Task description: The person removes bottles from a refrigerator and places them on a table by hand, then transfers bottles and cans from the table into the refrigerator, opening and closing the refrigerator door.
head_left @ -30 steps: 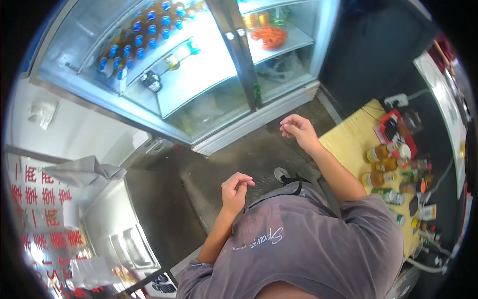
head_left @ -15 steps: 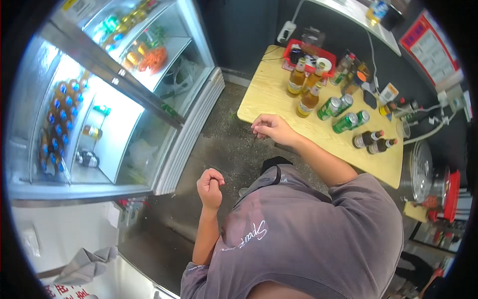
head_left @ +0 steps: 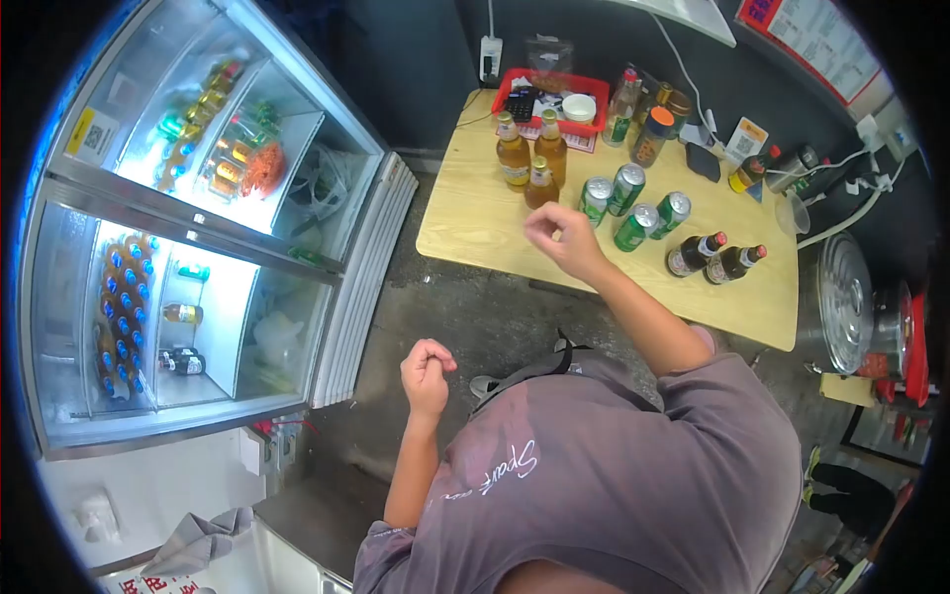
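the right hand is hovering at the near edge of the pale yellow wood-grain table, its fingers curving loosely, a gap showing between thumb and fingers and nothing visible in its grasp. it is overlapping the base of the nearest amber glass bottle with a pale neck label; whether they are touching, i cannot tell. two matching amber bottles are standing upright just behind that one, making a tight cluster.

to the right of the cluster, four green cans with silver tops are standing in two pairs. farther right, two dark brown glass bottles with red caps are sitting side by side near the front edge.

the left hand is closing into a loose fist over the dark grey floor, well apart from the table; i cannot tell whether anything is hiding inside it.

behind the amber bottles, a red plastic tray is holding a white round bowl. on the left, a tall glass-door refrigerator is glowing brightly, with rows of blue-capped bottles filling one side.
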Tool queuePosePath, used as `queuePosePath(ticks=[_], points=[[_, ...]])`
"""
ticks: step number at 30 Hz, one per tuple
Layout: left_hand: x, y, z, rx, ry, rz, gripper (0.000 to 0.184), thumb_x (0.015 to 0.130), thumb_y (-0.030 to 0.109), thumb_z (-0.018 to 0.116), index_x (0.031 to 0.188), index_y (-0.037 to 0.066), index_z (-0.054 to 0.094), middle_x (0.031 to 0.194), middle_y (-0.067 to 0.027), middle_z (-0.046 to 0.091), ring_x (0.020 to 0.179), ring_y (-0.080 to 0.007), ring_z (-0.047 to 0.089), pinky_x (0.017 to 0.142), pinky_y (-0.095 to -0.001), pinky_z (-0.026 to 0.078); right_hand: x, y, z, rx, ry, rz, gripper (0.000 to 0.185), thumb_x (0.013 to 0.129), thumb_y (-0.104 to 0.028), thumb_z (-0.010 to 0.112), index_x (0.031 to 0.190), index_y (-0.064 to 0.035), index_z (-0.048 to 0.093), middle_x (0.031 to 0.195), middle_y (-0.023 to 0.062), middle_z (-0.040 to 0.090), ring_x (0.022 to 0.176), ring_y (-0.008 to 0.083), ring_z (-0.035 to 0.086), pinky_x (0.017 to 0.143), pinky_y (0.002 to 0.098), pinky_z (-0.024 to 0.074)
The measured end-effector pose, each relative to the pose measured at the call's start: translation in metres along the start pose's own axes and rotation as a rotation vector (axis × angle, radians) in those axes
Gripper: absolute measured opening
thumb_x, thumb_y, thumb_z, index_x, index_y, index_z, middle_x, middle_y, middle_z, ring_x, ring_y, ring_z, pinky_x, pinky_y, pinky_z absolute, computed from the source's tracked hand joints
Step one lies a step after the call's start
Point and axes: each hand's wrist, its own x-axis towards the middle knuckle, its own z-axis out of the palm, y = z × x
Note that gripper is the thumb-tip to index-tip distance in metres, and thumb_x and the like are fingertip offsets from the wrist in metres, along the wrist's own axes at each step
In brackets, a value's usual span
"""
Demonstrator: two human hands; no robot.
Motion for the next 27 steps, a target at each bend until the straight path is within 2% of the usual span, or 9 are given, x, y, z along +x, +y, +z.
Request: queuePosePath(ticks=[2,5,6,12,15,19,23,25,27], points=[[0.0,0.002,0.031,0.017,0.003,-0.035,0.023,0.083,-0.012,0.04,0.082,-0.001,0.06,0.073,-0.0071,0.061,0.066,-0.0138,0.06,0.065,-0.0259,0.048,-0.005,0.017,-0.024,-0.045,0.101,0.088,0.02,0.087,-0.006,0.075,0.104,-0.0023,0.066,0.085,0.0031,0.065,0.074,0.0117,0.06,0.068,0.0262,0.0498],[-0.001,0.008,0.071,0.131,-0.07,-0.035,0.023,0.081,-0.012,0.041,0.083,-0.002,0.062,0.074,-0.0084,0.063,0.068,-0.0153,0.063,0.066,-0.0272,0.05,0.001,0.045,-0.044,-0.147,0.216,-0.019,0.029,0.085,-0.007,0.076,0.111,-0.003,0.063,0.093,0.006,0.066,0.081,0.0148,0.062,0.072,0.0275,0.0504],[-0.004,0.008,0.081,0.164,-0.078,-0.042,0.023,0.079,-0.012,0.042,0.085,-0.003,0.063,0.076,-0.0096,0.064,0.07,-0.0167,0.065,0.067,-0.0285,0.051,0.006,0.051,-0.047,-0.148,0.206,-0.003,0.039,0.084,-0.009,0.078,0.118,-0.0033,0.06,0.104,0.0092,0.066,0.091,0.0198,0.064,0.079,0.0303,0.0507],[-0.026,0.028,0.124,0.321,-0.071,-0.096,0.023,0.08,-0.011,0.045,0.088,-0.002,0.065,0.08,-0.0111,0.068,0.074,-0.0187,0.068,0.069,-0.0303,0.052,0.06,0.098,-0.012,-0.243,0.371,-0.236,0.057,0.08,-0.022,0.084,0.126,-0.0024,0.057,0.107,0.0163,0.066,0.098,0.0332,0.065,0.088,0.0419,0.0497],[-0.045,0.027,0.126,0.344,-0.025,-0.129,0.022,0.081,-0.01,0.047,0.09,-0.002,0.066,0.081,-0.0113,0.069,0.075,-0.0193,0.069,0.069,-0.0308,0.053,0.08,0.113,0.006,-0.204,0.225,0.0,0.062,0.078,-0.028,0.086,0.126,-0.0025,0.057,0.105,0.0191,0.067,0.099,0.0354,0.065,0.088,0.0448,0.0493],[-0.064,0.029,0.117,0.347,0.06,-0.178,0.02,0.084,-0.008,0.049,0.092,-0.002,0.066,0.082,-0.0115,0.069,0.076,-0.02,0.069,0.07,-0.0313,0.053,0.095,0.146,0.03,0.04,0.333,0.106,0.05,0.082,-0.03,0.082,0.118,-0.0026,0.063,0.095,0.0175,0.069,0.086,0.0289,0.067,0.079,0.0413,0.0513],[-0.073,0.025,0.101,0.349,0.113,-0.173,0.02,0.085,-0.007,0.05,0.094,-0.001,0.067,0.084,-0.0116,0.07,0.077,-0.0205,0.069,0.071,-0.032,0.054,0.1,0.158,0.026,-0.088,0.392,0.012,0.033,0.083,-0.032,0.083,0.094,-0.0039,0.068,0.079,0.0088,0.068,0.07,0.0164,0.062,0.066,0.0331,0.0507],[-0.072,0.024,0.091,0.345,0.109,-0.166,0.02,0.086,-0.006,0.05,0.094,-0.001,0.067,0.084,-0.0116,0.07,0.078,-0.0206,0.07,0.071,-0.0322,0.054,0.099,0.148,0.025,0.025,0.388,0.015,0.033,0.083,-0.031,0.084,0.088,-0.0036,0.067,0.076,0.0072,0.068,0.07,0.0162,0.062,0.067,0.0333,0.0504],[-0.07,0.022,0.081,0.335,0.114,-0.176,0.019,0.086,-0.006,0.05,0.094,-0.001,0.067,0.085,-0.0119,0.07,0.079,-0.0214,0.07,0.072,-0.0328,0.055,0.101,0.138,0.024,-0.068,0.362,0.07,0.033,0.085,-0.03,0.084,0.088,-0.0033,0.065,0.077,0.0045,0.067,0.073,0.0137,0.062,0.071,0.0313,0.051]])
